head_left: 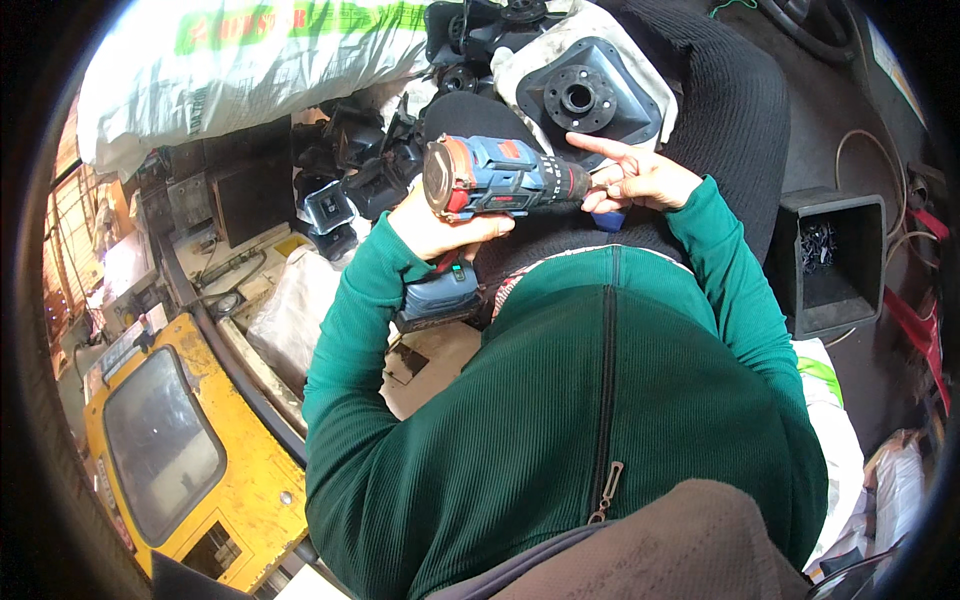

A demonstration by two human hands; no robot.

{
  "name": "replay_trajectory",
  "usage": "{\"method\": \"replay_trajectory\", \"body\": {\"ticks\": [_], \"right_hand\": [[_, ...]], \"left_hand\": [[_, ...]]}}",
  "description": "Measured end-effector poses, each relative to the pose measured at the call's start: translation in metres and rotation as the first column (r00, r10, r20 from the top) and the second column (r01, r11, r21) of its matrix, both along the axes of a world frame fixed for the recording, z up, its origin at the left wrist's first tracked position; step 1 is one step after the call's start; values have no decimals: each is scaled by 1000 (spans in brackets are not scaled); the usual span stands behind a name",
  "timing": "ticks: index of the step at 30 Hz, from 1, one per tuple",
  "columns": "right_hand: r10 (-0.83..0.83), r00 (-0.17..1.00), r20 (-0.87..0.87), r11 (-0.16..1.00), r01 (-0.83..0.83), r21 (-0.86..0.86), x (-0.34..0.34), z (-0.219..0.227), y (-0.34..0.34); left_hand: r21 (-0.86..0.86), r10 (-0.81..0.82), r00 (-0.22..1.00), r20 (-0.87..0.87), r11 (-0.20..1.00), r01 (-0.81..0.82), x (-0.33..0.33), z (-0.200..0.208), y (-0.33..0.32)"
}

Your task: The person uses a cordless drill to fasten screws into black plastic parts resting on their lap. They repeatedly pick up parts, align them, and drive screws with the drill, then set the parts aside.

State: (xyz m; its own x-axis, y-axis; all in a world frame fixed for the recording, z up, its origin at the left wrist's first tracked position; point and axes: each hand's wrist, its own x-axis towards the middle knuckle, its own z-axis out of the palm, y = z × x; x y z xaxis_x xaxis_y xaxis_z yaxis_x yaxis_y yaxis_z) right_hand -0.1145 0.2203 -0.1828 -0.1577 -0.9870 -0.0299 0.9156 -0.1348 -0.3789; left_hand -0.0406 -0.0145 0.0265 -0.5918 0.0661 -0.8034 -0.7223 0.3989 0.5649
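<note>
My left hand (pixel 440 235) is closed round the handle of a blue cordless drill (pixel 505 175), which lies level with its chuck pointing right. The drill's battery (pixel 440 297) shows below that wrist. At the front of the chuck is my right hand (pixel 640 180), its index finger stretched out and its other fingers curled in a pinch. What they pinch is hidden. A small blue piece (pixel 608 220) shows just under these fingers. Beyond both hands, a black square-flanged part (pixel 580 95) with a round holed hub rests on white cloth (pixel 655 120) over my lap.
Several black moulded parts (pixel 360 145) are heaped at the far left, beside a large white sack (pixel 260 80). A black bin (pixel 830 265) with small screws stands at the right. A yellow machine panel (pixel 190 450) with a window is at the near left.
</note>
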Motion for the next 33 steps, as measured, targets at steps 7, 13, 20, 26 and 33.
{"method": "replay_trajectory", "body": {"ticks": [7,13,20,26,33], "right_hand": [[-138,970,202,975,97,201,-4,2,-4],[-559,817,-137,491,460,740,-5,-17,-20],[-85,561,-824,165,823,543,-58,-37,-59],[67,544,-836,203,813,545,-66,-46,-71],[93,554,-827,226,798,559,-69,-47,-73]], "left_hand": [[-83,35,992,-117,996,-45,1,1,-14],[-193,8,913,-408,977,-95,-12,-13,-35],[-397,-275,855,-440,914,90,-38,-39,-45],[-447,-293,909,-295,883,140,-52,-58,-48],[-631,-593,793,-141,671,389,-85,-44,-34]]}}
